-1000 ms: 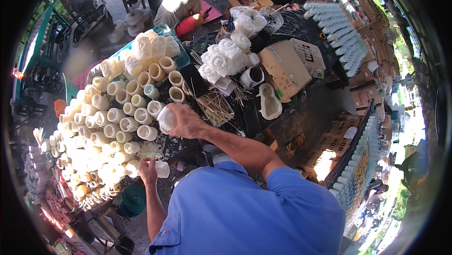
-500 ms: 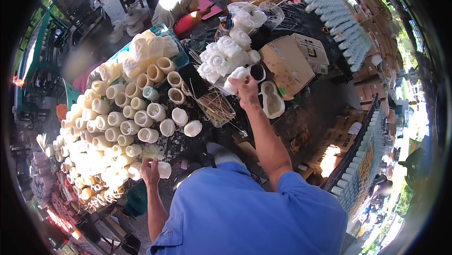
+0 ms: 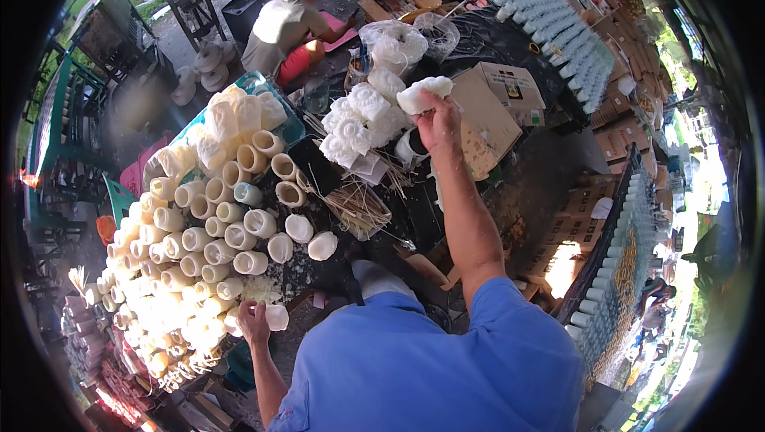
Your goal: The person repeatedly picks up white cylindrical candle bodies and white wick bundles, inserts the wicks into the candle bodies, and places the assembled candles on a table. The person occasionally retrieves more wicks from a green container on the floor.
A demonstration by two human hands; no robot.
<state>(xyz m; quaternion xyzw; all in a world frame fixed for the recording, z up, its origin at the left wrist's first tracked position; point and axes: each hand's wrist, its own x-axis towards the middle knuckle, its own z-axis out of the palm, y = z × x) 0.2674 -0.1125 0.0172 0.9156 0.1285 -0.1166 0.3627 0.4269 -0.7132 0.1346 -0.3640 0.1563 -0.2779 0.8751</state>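
My right hand (image 3: 438, 123) is stretched out ahead with its fingers closed on a soft, crumpled white bundle (image 3: 422, 96). Just below it stands a white container (image 3: 410, 150) with a dark mouth. Similar white bundles (image 3: 355, 123) are heaped to its left. My left hand (image 3: 255, 323), low on the left, has curled fingers against a smooth white cup (image 3: 276, 317); the hand partly covers it. A large spread of cream, hollow, thick-walled cups (image 3: 215, 253) fills the surface beyond and left of that hand.
Thin sticks (image 3: 356, 207) lie in a tray mid-table. A cardboard box (image 3: 482, 125) is right of my right hand. Rows of pale glass-like cylinders (image 3: 558, 37) stand at far right. Another person (image 3: 280, 37) crouches at the far side. Stacked cartons (image 3: 570, 233) are at right.
My right hand has lifted the white bundle away from beside the dark-mouthed container, farther out and to the right. My left hand stays by the white cup. The view has shifted slightly.
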